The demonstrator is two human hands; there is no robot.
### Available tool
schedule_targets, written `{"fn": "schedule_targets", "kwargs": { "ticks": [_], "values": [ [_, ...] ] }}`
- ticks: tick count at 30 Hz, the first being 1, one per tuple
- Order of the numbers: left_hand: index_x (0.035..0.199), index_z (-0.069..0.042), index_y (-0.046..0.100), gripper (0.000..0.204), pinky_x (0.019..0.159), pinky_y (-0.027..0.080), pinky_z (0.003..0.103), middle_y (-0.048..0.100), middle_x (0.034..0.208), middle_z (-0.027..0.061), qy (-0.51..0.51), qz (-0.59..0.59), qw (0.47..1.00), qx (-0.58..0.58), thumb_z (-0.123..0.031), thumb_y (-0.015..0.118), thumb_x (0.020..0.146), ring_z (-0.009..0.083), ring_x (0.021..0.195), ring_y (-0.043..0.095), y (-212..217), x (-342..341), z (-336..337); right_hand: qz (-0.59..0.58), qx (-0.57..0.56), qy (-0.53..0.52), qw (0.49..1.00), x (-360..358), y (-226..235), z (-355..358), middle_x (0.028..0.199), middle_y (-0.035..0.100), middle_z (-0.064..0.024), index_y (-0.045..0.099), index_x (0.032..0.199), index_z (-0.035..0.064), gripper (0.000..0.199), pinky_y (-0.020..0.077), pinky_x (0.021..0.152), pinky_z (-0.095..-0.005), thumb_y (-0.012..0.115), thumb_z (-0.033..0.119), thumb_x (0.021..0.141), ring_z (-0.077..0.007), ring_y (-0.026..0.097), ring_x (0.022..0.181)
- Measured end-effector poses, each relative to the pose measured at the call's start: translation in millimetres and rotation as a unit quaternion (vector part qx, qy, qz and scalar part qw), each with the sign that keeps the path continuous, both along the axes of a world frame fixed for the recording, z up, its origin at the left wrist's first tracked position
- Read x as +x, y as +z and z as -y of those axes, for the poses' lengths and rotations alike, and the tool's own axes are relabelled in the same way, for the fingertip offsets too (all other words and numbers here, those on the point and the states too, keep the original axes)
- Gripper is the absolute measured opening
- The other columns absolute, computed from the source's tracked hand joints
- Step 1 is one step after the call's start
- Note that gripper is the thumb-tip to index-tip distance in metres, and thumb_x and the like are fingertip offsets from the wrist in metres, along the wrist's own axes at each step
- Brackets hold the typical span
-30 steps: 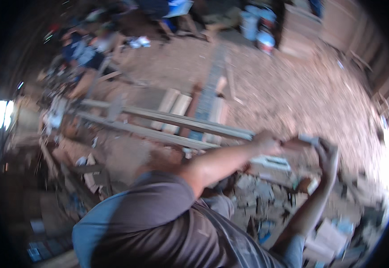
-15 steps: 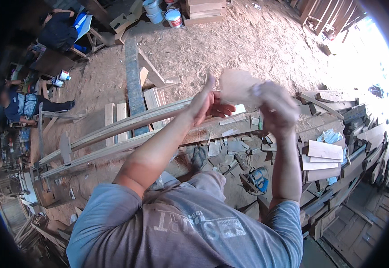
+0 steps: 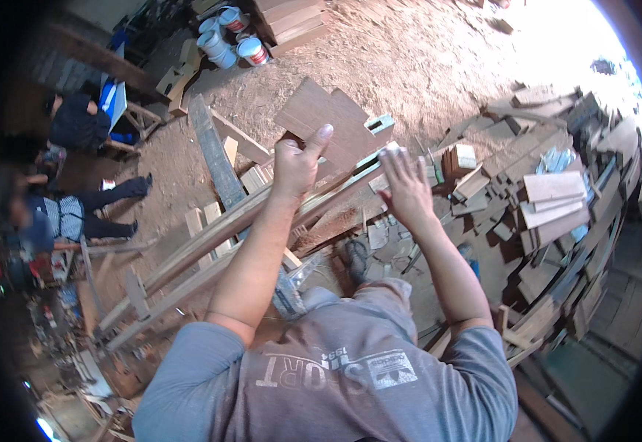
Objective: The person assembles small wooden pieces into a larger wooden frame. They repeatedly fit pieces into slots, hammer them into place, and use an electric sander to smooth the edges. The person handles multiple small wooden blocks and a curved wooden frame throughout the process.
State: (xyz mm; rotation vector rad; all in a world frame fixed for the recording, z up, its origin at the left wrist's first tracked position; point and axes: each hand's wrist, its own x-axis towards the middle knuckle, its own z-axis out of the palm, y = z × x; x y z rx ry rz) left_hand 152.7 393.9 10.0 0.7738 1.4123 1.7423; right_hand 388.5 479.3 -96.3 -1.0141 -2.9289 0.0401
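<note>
My left hand grips a flat brown wooden panel by its near left edge, thumb raised on top. The panel has a stepped outline and sits over the far ends of two long wooden rails. A slot shows in the end of the farther rail, just past the panel. My right hand is open and holds nothing. Its fingers are stretched out at the end of the nearer rail; whether they touch it I cannot tell.
Wood offcuts are heaped at the right. A dark plank lies beyond the rails on the shavings-covered ground. Several buckets stand at the back. Two people are at the left, one near a small table.
The wooden panel was at my right hand, blurred by motion; now my left hand grips it. My left hand was open before. The view has turned and shifted.
</note>
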Motion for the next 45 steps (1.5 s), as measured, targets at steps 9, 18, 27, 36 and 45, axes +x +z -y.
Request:
{"fn": "schedule_targets", "kwargs": {
  "ticks": [9,18,27,36,45],
  "values": [
    [0.126,0.006,0.07,0.033,0.096,0.054,0.032,0.075,0.124,0.0113,-0.071,-0.098,0.991,-0.061,-0.015,0.077,0.102,0.0163,0.112,0.069,-45.9,32.0,-16.9,-0.037,-0.215,-0.262,0.94,68.9,-35.9,88.9,0.163,0.05,-0.0165,0.057,0.151,0.0079,0.065,0.0257,0.128,-0.0637,0.07,0.042,0.098,-0.0403,0.036,0.157],
    [0.113,0.008,0.075,0.04,0.082,0.058,0.035,0.081,0.104,0.0174,-0.093,-0.258,0.962,-0.003,-0.029,0.079,0.101,0.0195,0.094,0.077,-67.6,18.2,-21.7,-0.114,-0.306,-0.271,0.906,81.3,-75.2,145.4,0.146,0.066,-0.0165,0.067,0.14,0.008,0.055,0.037,0.122,-0.06,0.074,0.039,0.096,-0.0374,0.057,0.141],
    [0.126,0.005,0.072,0.034,0.091,0.056,0.034,0.079,0.117,0.0154,-0.116,-0.312,0.943,-0.026,-0.02,0.076,0.103,0.0185,0.106,0.074,-53.5,32.1,-16.5,-0.203,-0.274,-0.267,0.901,72.1,-40.3,120.8,0.126,0.075,-0.0207,0.073,0.129,0.0049,0.046,0.0532,0.105,-0.0494,0.074,0.037,0.096,-0.0401,0.071,0.118],
    [0.123,0.004,0.074,0.031,0.089,0.058,0.036,0.081,0.115,0.0168,-0.114,-0.331,0.936,-0.038,-0.019,0.076,0.102,0.0204,0.105,0.076,-47.9,32.7,-14.2,-0.276,-0.288,-0.272,0.876,57.5,13.5,72.4,0.113,0.077,-0.021,0.075,0.127,0.0034,0.044,0.0583,0.093,-0.0453,0.074,0.036,0.098,-0.0365,0.075,0.104],
    [0.12,0.002,0.075,0.029,0.082,0.06,0.035,0.081,0.106,0.0177,-0.093,-0.306,0.947,-0.018,-0.018,0.078,0.1,0.0217,0.098,0.078,-53.0,43.8,-11.8,-0.331,-0.303,-0.251,0.858,40.3,29.5,27.4,0.117,0.077,-0.0234,0.075,0.127,0.0019,0.044,0.0574,0.099,-0.0444,0.073,0.036,0.098,-0.0389,0.075,0.111]
  ]
}}
